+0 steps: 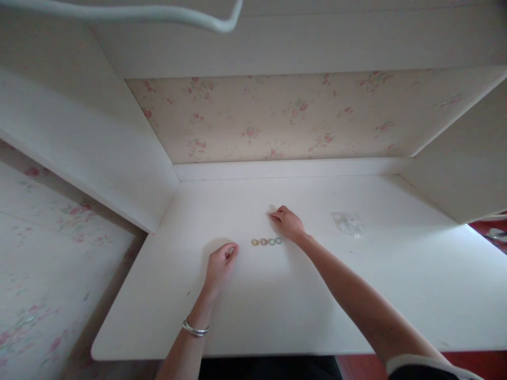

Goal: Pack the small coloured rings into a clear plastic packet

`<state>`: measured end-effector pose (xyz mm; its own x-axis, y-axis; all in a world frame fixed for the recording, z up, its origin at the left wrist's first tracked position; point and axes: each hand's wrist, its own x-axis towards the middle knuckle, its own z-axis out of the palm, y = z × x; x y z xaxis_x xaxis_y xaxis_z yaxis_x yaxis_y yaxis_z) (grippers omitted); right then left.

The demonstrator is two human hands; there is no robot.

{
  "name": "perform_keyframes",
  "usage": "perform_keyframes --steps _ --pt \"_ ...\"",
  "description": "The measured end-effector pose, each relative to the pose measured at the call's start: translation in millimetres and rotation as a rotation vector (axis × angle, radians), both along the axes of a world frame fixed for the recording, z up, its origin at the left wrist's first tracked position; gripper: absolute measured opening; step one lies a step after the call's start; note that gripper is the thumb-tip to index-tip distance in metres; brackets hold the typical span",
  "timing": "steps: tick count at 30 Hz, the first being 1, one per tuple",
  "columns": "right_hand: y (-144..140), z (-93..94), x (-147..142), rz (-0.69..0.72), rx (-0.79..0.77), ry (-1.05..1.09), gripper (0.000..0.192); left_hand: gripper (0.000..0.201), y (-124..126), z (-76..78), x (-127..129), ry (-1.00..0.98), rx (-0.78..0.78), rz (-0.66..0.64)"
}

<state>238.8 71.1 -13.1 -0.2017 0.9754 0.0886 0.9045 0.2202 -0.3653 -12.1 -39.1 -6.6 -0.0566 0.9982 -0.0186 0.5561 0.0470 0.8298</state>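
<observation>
Wallpaper [35,248] with pink flowers covers the wall at far left, beside the white desk [277,316]. Left hand [220,264], a silver bangle [195,329] on its wrist, rests on the desk with fingers curled loosely in, holding nothing visible. Just to its right lies a short row of four small rings [266,241]. Right hand [288,222] sits just behind the row's right end, fingers bent, fingertips pressed on the desk. Farther right lies a clear plastic bag [347,222].

White desk [317,295]; four small rings [266,241], yellow, orange, teal and green; clear plastic bag [347,222]; silver bracelet [195,329]; cream wallpaper [301,119] patterned with pink flowers; white cable [166,13] overhead.
</observation>
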Motion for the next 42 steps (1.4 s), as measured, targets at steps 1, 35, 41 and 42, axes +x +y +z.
perform_keyframes --steps 1,35,41,42 --pt "-2 -2.1 1 -0.002 0.008 0.014 0.03 0.041 0 0.1 0 0.004 0.0 -0.003" --pt "15 23.6 6 0.136 -0.144 -0.19 0.029 0.038 -3 -5.6 -1 0.068 0.078 -0.063" --pt "10 22.7 7 0.113 -0.159 -0.198 0.031 0.035 -2 -12.9 -1 0.069 0.115 -0.069" --pt "9 22.2 8 0.101 -0.159 -0.194 0.031 0.034 -2 -13.5 -1 0.07 0.118 -0.071"
